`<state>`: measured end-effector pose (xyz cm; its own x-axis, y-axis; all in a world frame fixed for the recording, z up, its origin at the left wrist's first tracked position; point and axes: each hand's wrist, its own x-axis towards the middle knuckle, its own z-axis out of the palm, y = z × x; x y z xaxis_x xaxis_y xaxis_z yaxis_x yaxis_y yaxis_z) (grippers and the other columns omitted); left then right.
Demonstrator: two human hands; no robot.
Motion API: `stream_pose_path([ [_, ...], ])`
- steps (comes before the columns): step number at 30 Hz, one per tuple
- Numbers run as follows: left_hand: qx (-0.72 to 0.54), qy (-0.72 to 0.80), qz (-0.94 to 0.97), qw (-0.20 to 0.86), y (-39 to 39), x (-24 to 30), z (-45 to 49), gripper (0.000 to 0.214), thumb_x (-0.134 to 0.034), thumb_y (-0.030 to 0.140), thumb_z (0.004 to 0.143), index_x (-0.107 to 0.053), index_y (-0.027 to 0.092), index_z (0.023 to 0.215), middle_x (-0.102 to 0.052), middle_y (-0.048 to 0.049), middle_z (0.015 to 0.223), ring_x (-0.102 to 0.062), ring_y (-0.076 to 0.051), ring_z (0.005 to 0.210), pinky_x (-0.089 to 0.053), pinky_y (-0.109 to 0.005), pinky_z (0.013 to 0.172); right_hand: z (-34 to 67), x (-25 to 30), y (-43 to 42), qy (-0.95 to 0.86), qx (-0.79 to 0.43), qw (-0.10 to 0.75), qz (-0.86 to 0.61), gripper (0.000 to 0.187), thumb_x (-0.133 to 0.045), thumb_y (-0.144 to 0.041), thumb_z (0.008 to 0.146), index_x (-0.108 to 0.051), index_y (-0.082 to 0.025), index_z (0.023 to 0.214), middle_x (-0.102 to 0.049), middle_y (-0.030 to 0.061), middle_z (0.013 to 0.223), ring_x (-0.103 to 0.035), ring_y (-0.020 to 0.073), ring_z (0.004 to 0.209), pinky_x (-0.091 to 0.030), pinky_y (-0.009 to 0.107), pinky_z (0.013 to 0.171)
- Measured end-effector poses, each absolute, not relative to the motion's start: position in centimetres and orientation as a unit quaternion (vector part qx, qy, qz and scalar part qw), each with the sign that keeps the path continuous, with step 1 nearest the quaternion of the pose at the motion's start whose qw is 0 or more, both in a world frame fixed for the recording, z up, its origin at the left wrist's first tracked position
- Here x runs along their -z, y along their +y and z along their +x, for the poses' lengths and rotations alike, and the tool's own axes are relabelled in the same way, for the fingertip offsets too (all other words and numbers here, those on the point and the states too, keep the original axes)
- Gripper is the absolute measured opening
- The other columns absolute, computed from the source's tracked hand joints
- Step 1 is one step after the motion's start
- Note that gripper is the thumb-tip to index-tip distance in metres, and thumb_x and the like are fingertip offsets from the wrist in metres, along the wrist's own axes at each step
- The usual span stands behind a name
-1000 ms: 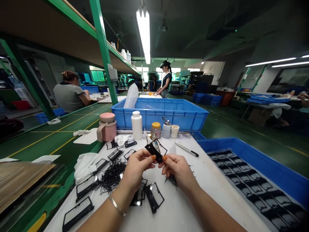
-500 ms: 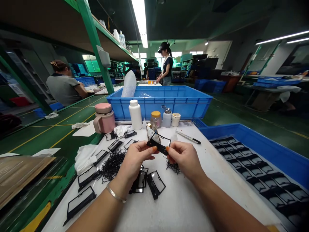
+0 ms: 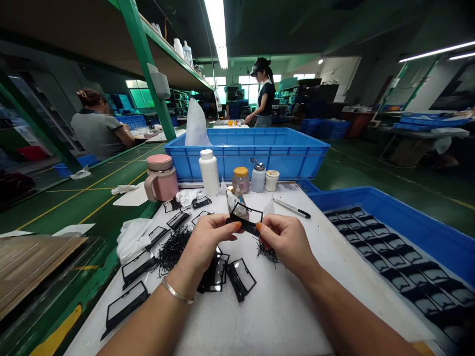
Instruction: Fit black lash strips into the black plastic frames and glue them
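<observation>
Between my hands, above the white tabletop [image 3: 274,306], is a black plastic frame with a clear window [image 3: 247,223]. My left hand [image 3: 210,242] pinches its left end with thumb and fingers. The other end is gripped by my right hand [image 3: 287,242], thumb on the near edge. Below my left wrist lie more of these black frames [image 3: 241,278], some overlapping. A tangled heap of thin black strips [image 3: 174,249] sits left of my left hand, and a smaller heap of strips [image 3: 269,253] is partly hidden under my right hand.
A large blue crate [image 3: 252,158] stands behind several bottles and jars, including a white bottle [image 3: 210,173]. A pink mug [image 3: 162,178] is at the back left, a pen [image 3: 293,208] at the right. Rows of frames fill a blue bin [image 3: 374,195]. Two people work farther off.
Both hands keep hold of the black frame in nearly the same place. The view has shifted slightly. The standing person in the background leans forward a little more, one arm reaching to the table.
</observation>
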<state>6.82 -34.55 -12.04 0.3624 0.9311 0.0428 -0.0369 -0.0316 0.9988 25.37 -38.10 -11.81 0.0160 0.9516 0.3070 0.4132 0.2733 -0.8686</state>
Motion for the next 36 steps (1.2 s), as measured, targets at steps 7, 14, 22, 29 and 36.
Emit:
stream_pose_path([
  [7,-0.432,0.38,0.601,0.555,-34.58,11.89,7.0,0.023,-0.071,0.035,0.078,-0.074,0.013,0.083,-0.072,-0.0078,0.078,-0.062,-0.016,0.078,-0.048,-0.022,0.067,25.48,12.07,-38.02,-0.641,-0.286,0.479,-0.528,0.029,-0.057,-0.028,0.083,-0.055,-0.019,0.055,-0.057,-0.0015,0.048,-0.049,0.0115,0.044,-0.034,0.023,0.044],
  [14,-0.45,0.387,0.632,0.497,-34.63,11.43,6.73,0.024,-0.072,0.034,0.076,-0.073,0.012,0.085,-0.07,-0.0064,0.077,-0.058,-0.015,0.072,-0.046,-0.021,0.064,25.49,11.99,-37.75,-0.643,-0.289,0.478,-0.524,0.029,-0.058,-0.028,0.083,-0.055,-0.018,0.055,-0.058,-0.0008,0.049,-0.051,0.0121,0.044,-0.036,0.023,0.043],
  [22,-0.467,0.385,0.631,0.485,-34.44,11.73,6.5,0.023,-0.072,0.034,0.076,-0.072,0.012,0.081,-0.069,-0.0067,0.075,-0.058,-0.015,0.071,-0.047,-0.023,0.063,25.64,12.15,-37.8,-0.643,-0.283,0.476,-0.529,0.029,-0.057,-0.029,0.083,-0.056,-0.018,0.056,-0.058,-0.0004,0.05,-0.05,0.0124,0.044,-0.035,0.024,0.043],
  [29,-0.48,0.378,0.621,0.491,-34.35,11.79,6.68,0.022,-0.073,0.033,0.075,-0.072,0.011,0.079,-0.068,-0.0067,0.076,-0.058,-0.015,0.07,-0.048,-0.024,0.063,25.65,12.05,-37.92,-0.646,-0.286,0.475,-0.525,0.029,-0.057,-0.03,0.083,-0.055,-0.018,0.056,-0.059,-0.0002,0.051,-0.051,0.0125,0.045,-0.035,0.023,0.043],
  [36,-0.447,0.379,0.631,0.508,-34.22,11.64,6.57,0.021,-0.07,0.032,0.078,-0.072,0.012,0.085,-0.07,-0.0076,0.08,-0.061,-0.018,0.078,-0.048,-0.024,0.066,25.72,11.94,-37.62,-0.64,-0.294,0.476,-0.526,0.03,-0.057,-0.028,0.083,-0.053,-0.019,0.054,-0.056,-0.0018,0.046,-0.05,0.0116,0.042,-0.036,0.022,0.044],
])
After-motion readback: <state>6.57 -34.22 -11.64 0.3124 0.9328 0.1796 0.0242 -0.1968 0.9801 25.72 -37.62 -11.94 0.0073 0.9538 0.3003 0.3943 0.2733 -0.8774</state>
